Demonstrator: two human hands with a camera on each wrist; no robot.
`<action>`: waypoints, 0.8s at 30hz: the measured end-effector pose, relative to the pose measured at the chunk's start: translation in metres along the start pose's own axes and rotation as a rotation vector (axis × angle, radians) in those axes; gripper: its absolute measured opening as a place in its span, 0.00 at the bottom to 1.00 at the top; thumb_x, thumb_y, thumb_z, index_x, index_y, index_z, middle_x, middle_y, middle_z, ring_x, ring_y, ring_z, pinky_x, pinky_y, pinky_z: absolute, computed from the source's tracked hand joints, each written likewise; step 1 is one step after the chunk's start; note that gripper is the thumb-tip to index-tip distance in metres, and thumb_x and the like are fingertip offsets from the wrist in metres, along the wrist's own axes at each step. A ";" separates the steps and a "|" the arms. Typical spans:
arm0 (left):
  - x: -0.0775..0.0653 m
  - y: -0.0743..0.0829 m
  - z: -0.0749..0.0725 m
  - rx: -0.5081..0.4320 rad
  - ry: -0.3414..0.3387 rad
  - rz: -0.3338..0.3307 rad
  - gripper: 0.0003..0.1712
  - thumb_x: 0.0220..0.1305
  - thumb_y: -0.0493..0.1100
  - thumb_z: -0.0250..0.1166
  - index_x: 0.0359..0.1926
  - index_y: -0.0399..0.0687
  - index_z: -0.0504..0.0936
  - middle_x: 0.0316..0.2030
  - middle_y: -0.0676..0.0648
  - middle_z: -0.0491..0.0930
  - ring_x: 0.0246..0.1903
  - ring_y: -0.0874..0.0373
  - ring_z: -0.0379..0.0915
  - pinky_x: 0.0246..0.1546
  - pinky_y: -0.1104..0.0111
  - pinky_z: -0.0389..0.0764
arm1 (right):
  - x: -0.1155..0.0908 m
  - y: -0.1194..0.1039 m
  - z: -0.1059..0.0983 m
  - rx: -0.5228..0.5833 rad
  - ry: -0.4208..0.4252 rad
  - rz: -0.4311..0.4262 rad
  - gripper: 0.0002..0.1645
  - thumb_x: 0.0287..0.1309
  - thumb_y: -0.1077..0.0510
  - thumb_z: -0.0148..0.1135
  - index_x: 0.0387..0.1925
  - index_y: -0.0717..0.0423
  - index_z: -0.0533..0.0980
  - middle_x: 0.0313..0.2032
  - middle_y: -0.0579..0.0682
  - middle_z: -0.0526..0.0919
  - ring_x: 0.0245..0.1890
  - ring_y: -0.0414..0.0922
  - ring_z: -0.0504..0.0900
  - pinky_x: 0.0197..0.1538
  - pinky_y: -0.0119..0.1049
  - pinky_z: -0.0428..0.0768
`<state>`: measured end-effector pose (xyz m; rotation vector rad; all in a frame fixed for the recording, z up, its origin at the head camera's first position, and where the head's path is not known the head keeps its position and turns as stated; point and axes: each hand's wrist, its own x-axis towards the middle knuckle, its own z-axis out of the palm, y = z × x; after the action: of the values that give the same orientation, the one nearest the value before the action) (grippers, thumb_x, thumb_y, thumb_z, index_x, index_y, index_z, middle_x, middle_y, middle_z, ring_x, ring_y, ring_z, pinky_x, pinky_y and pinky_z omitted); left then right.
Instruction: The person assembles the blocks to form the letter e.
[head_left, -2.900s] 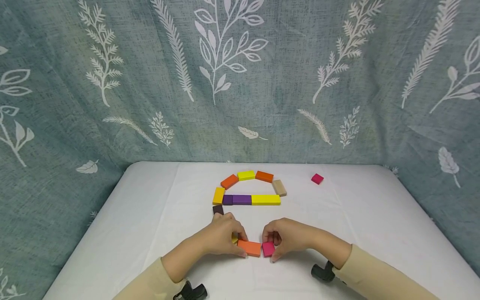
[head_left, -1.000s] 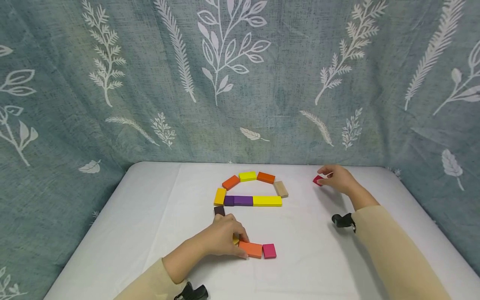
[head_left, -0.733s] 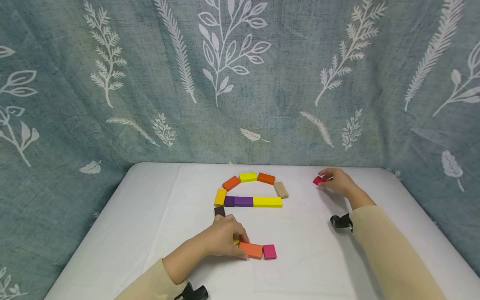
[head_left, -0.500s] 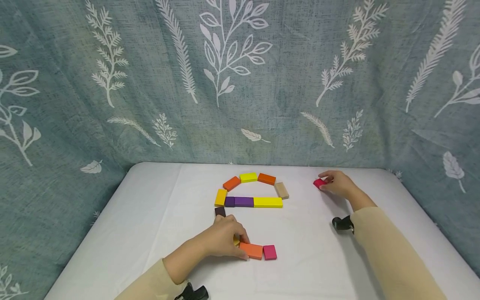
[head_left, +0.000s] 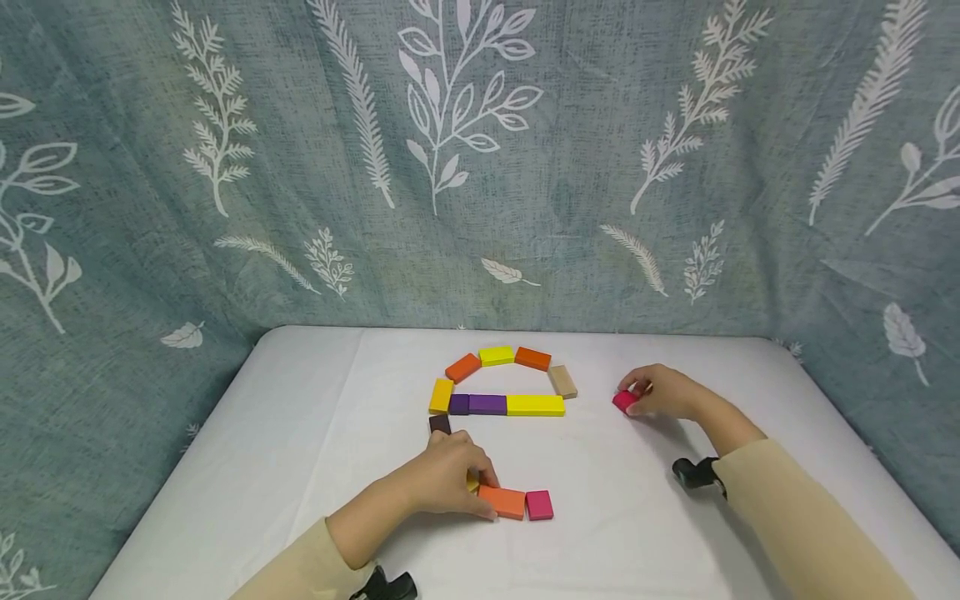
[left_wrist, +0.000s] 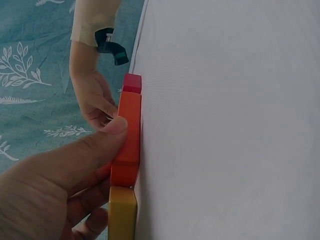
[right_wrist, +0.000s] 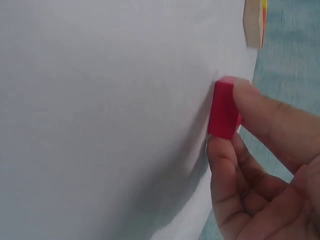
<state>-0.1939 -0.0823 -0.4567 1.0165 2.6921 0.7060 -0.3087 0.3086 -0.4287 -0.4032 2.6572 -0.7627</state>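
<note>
My left hand [head_left: 447, 475] pinches an orange block [head_left: 502, 502] lying on the table. In the left wrist view the thumb presses on the side of that orange block [left_wrist: 130, 120], fingers behind it. A pinkish-red block [head_left: 539, 505] stands at its right end. A dark yellow block [left_wrist: 122, 212] adjoins its other end, mostly covered by the hand in the head view. On the right, my right hand [head_left: 663, 393] pinches a small red block [head_left: 624, 402] between thumb and fingers. The right wrist view shows this red block [right_wrist: 223, 110] close to the white surface.
Beyond my left hand, several blocks form an arch, with a tan block [head_left: 562, 382] at its right end. A purple block [head_left: 487, 405] and a long yellow block [head_left: 536, 406] lie in a row below. A dark block [head_left: 439, 423] sits behind my left hand on the white table [head_left: 337, 400].
My right hand has left the near pinkish-red block, reached the far right red block, pinched it and brought it nearer and slightly left. My left hand stays on the orange block.
</note>
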 end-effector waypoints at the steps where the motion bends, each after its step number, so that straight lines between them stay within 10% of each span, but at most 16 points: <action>1: 0.000 0.000 0.000 0.000 0.000 0.000 0.12 0.48 0.61 0.79 0.32 0.69 0.87 0.29 0.71 0.77 0.38 0.68 0.63 0.44 0.61 0.57 | -0.002 -0.002 0.003 0.000 -0.005 -0.002 0.19 0.55 0.61 0.74 0.49 0.59 0.81 0.41 0.55 0.80 0.39 0.49 0.75 0.40 0.41 0.76; 24: -0.001 0.001 -0.001 0.002 0.009 -0.008 0.13 0.46 0.61 0.80 0.32 0.68 0.87 0.27 0.71 0.76 0.37 0.67 0.64 0.43 0.61 0.56 | -0.052 -0.066 0.064 -0.030 -0.088 -0.105 0.17 0.45 0.57 0.81 0.35 0.49 0.80 0.33 0.44 0.78 0.30 0.43 0.75 0.33 0.36 0.75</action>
<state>-0.1932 -0.0825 -0.4549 1.0051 2.7030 0.7082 -0.2252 0.2449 -0.4301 -0.5745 2.5847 -0.7190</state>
